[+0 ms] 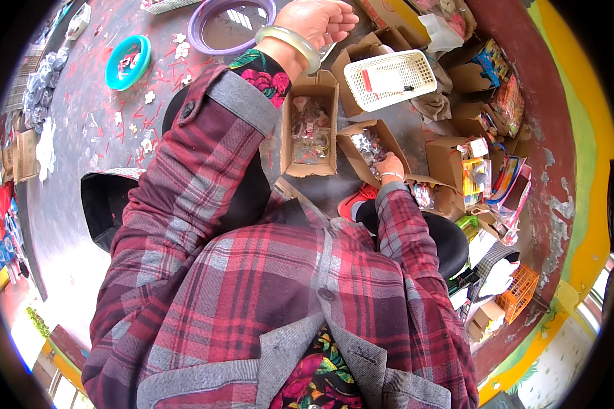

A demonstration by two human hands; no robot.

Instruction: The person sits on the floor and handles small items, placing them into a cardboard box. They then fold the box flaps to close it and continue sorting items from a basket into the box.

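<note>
My left hand point(315, 22) reaches out at the top, a pale bangle point(290, 42) on its wrist. Its fingers are loosely bent and apart, and I see nothing in them. A purple-rimmed basin point(196, 27) lies to its left. My right hand point(390, 165) is at the edge of a small cardboard box point(353, 159) of shiny little plastic packets point(368, 146). Those fingers are drawn together against the packets; what they hold, if anything, is too small to make out. Left of this box, another open cardboard box point(330, 129) contains clear-bagged small items point(310, 136).
A cream plastic basket point(426, 68) rests beyond the boxes. More cartons point(443, 163) with colourful packages crowd the right, near an orange crate point(522, 290). A turquoise basin point(145, 63) is at the far left, among red and white scraps on the floor point(109, 157).
</note>
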